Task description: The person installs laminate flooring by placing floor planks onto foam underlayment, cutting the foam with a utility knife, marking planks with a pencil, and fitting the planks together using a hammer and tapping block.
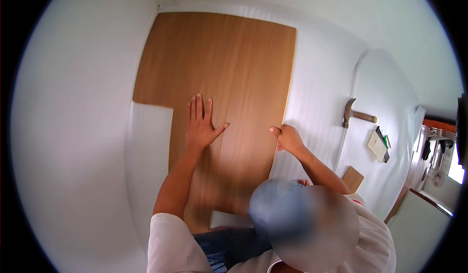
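Brown wood-grain planks [204,54] lie side by side on a shiny pale sheet, with thin seams between them. My left hand [200,127] rests flat on the planks near their left part, fingers spread and thumb out to the right. At the planks' right edge is my right hand [286,137], its fingers curled and its thumb lying over the edge. The curled fingers grip that edge, and their tips are partly hidden.
A hammer [360,117] lies on the pale sheet [317,78] at the right. Beside it are a cream block [377,146] with dark and green items, and a short wood piece [353,179]. A white wall [73,117] rises at the left.
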Demonstrator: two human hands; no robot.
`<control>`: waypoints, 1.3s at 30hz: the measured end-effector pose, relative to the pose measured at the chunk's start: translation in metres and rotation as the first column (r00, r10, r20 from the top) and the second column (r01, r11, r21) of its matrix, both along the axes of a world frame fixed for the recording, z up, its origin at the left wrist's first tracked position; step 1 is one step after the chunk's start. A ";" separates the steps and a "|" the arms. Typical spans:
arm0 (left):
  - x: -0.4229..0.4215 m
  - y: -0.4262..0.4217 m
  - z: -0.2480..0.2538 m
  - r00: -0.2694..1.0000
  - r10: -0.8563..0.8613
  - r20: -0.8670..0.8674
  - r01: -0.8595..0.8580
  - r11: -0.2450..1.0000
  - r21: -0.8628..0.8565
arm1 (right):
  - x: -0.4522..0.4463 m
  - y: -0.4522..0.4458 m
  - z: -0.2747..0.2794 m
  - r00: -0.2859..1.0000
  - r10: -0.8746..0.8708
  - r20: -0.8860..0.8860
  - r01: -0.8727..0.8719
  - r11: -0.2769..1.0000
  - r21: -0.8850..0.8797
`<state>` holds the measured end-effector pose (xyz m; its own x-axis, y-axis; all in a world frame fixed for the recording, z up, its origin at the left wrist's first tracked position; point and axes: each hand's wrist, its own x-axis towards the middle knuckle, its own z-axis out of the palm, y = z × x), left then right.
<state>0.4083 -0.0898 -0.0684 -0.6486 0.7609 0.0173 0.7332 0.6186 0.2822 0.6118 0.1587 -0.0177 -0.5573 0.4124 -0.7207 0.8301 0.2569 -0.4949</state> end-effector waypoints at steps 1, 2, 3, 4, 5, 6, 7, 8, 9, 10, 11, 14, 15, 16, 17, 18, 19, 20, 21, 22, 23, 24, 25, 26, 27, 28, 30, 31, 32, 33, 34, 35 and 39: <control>-0.001 0.001 -0.001 1.000 -0.005 -0.004 0.005 1.000 0.018 | 0.000 0.002 -0.006 1.000 0.010 0.018 -0.010 1.000 0.005; -0.001 0.001 0.000 1.000 -0.009 -0.011 0.009 0.999 0.039 | 0.000 0.003 -0.011 0.999 0.021 0.033 -0.021 1.000 0.014; -0.001 0.001 0.000 1.000 0.000 0.002 0.000 1.000 0.027 | -0.003 0.002 -0.010 0.999 0.030 0.046 -0.030 1.000 0.001; -0.002 0.001 0.002 1.000 -0.005 -0.005 0.005 0.999 0.032 | -0.003 0.001 -0.007 0.998 0.034 0.048 -0.035 0.999 0.025; -0.001 0.001 0.003 1.000 -0.013 -0.016 0.014 0.999 0.040 | -0.003 0.000 -0.003 0.998 0.034 0.046 -0.036 0.998 0.052; -0.001 0.002 0.003 1.000 -0.014 -0.020 0.015 0.999 0.039 | -0.004 0.001 -0.001 0.999 0.033 0.042 -0.036 0.998 0.050; -0.002 0.003 0.004 1.000 -0.011 -0.024 0.011 1.000 0.017 | -0.005 0.001 0.001 0.998 0.038 0.052 -0.041 0.998 0.054; -0.001 0.002 0.004 1.000 -0.007 -0.028 0.007 1.000 -0.006 | -0.004 0.001 0.001 0.997 0.043 0.063 -0.046 0.997 0.056; -0.002 0.002 0.003 0.999 -0.009 -0.032 0.009 1.000 -0.009 | -0.004 0.001 -0.003 0.997 0.041 0.059 -0.044 0.998 0.052; -0.001 0.002 0.002 0.999 -0.008 -0.036 0.008 1.000 0.003 | -0.002 0.003 -0.008 0.998 0.043 0.042 -0.044 0.999 0.023; 0.001 0.002 0.001 0.999 -0.005 -0.036 0.006 1.000 0.016 | -0.002 0.003 -0.010 0.999 0.045 0.029 -0.045 0.999 -0.006; -0.001 0.001 -0.002 0.998 -0.018 -0.060 0.018 1.000 0.009 | -0.001 0.004 -0.017 0.995 0.092 0.031 -0.092 0.996 -0.002; 0.001 0.004 -0.001 0.998 -0.050 -0.040 0.052 0.998 0.029 | 0.004 0.003 -0.016 0.997 0.058 0.052 -0.059 0.998 0.015; 0.001 0.005 0.002 0.999 -0.028 -0.038 0.027 0.999 -0.031 | 0.003 -0.001 -0.016 0.998 0.056 0.041 -0.057 0.998 0.032; 0.001 0.007 0.002 0.999 0.008 -0.049 -0.013 0.995 -0.095 | 0.002 0.003 -0.019 0.998 0.068 0.018 -0.069 0.996 0.047; 0.003 0.009 0.002 0.999 -0.002 -0.054 -0.003 0.996 -0.085 | 0.003 0.006 -0.021 0.998 0.058 0.013 -0.058 0.997 0.057; 0.002 0.007 0.002 0.998 -0.018 -0.064 0.014 0.998 -0.063 | 0.002 0.006 -0.024 0.998 0.049 0.029 -0.050 0.998 0.029; -0.001 0.004 0.002 0.997 -0.029 -0.076 0.026 0.999 -0.044 | -0.002 0.004 -0.023 0.998 0.046 0.043 -0.046 0.999 -0.003; -0.002 0.002 0.002 0.996 -0.027 -0.081 0.023 0.998 -0.050 | -0.003 0.001 -0.021 0.998 0.049 0.037 -0.048 0.999 -0.008; 0.000 0.002 0.001 0.997 -0.022 -0.076 0.017 0.998 -0.066 | -0.003 0.000 -0.017 0.997 0.058 0.041 -0.059 0.998 0.008; 0.000 0.005 0.002 0.997 -0.017 -0.074 0.011 0.997 -0.080 | -0.004 0.001 -0.013 0.997 0.067 0.043 -0.068 0.997 0.028; -0.002 0.007 0.003 0.996 -0.010 -0.087 0.004 0.997 -0.073 | -0.005 0.003 -0.014 0.997 0.073 0.030 -0.074 0.997 0.036; -0.001 0.006 0.004 0.997 -0.018 -0.072 0.014 0.998 -0.056 | -0.004 0.004 -0.017 0.994 0.091 0.064 -0.094 0.994 0.046; -0.001 0.004 0.005 0.998 -0.029 -0.055 0.026 0.999 -0.045 | -0.005 0.002 -0.018 0.989 0.107 0.100 -0.113 0.992 0.050; -0.002 0.003 0.005 0.998 -0.023 -0.057 0.021 0.999 -0.049 | -0.008 0.002 -0.019 0.989 0.113 0.097 -0.118 0.992 0.046; -0.002 0.004 0.004 0.997 -0.019 -0.069 0.016 0.999 -0.045 | -0.008 0.004 -0.019 0.988 0.103 0.118 -0.107 0.994 0.027; 0.002 0.002 0.002 0.997 -0.012 -0.070 0.009 0.999 -0.043 | -0.009 0.007 -0.010 0.984 0.097 0.148 -0.098 0.995 0.004; 0.001 0.003 0.002 0.998 -0.011 -0.059 0.009 0.999 -0.041 | -0.014 0.013 -0.006 0.954 0.212 0.209 -0.222 0.975 0.024; -0.001 0.003 0.004 0.999 -0.014 -0.048 0.012 0.999 -0.042 | -0.018 0.015 -0.003 0.908 0.319 0.270 -0.340 0.940 0.034; 0.000 0.001 0.006 0.999 -0.010 -0.047 0.008 0.999 -0.049 | -0.017 0.015 -0.004 0.907 0.325 0.269 -0.344 0.938 0.028; 0.000 0.000 0.006 0.999 -0.011 -0.035 0.009 0.998 -0.059 | -0.016 0.015 -0.007 0.880 0.382 0.282 -0.438 0.883 0.168; -0.002 0.002 0.006 1.000 -0.014 -0.026 0.012 0.998 -0.064 | -0.018 0.016 -0.009 0.850 0.431 0.303 -0.515 0.799 0.309; -0.001 0.001 0.003 1.000 -0.002 -0.018 0.002 0.999 -0.048 | -0.018 0.014 -0.017 0.863 0.397 0.312 -0.489 0.811 0.322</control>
<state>0.4077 -0.0893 -0.0655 -0.6470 0.7625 -0.0072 0.7393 0.6296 0.2389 0.5937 0.1723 -0.0347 -0.5925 0.4233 -0.6854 0.6530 0.7506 -0.1010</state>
